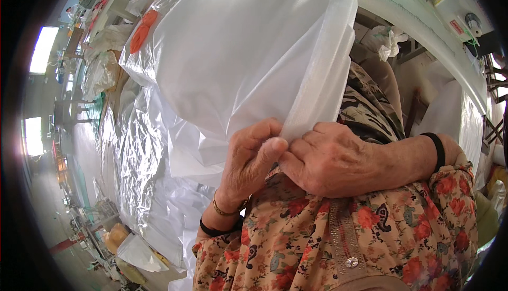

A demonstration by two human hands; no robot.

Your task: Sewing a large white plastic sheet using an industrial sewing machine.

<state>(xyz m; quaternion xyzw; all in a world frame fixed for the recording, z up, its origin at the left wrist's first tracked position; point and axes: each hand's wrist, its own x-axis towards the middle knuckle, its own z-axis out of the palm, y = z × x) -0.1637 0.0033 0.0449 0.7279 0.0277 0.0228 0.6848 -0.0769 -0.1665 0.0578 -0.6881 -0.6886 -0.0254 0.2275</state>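
Where the folded band (323, 63) of the white sheet (227, 52) ends nearest me, both my hands are at work. Item: left hand (251, 156), fingers drawn together, thumb and forefinger pinching the sheet's end. Item: right hand (330, 158), fingers curled tight on the same end. Left of the sheet: silver sheeting (140, 142), crinkled. At its upper left: one orange bundle (143, 31). Right of the sheet: camouflage cloth (370, 103); one crumpled plastic bag (386, 41); a pale worktop (418, 26); farther right, one white machine (460, 10).
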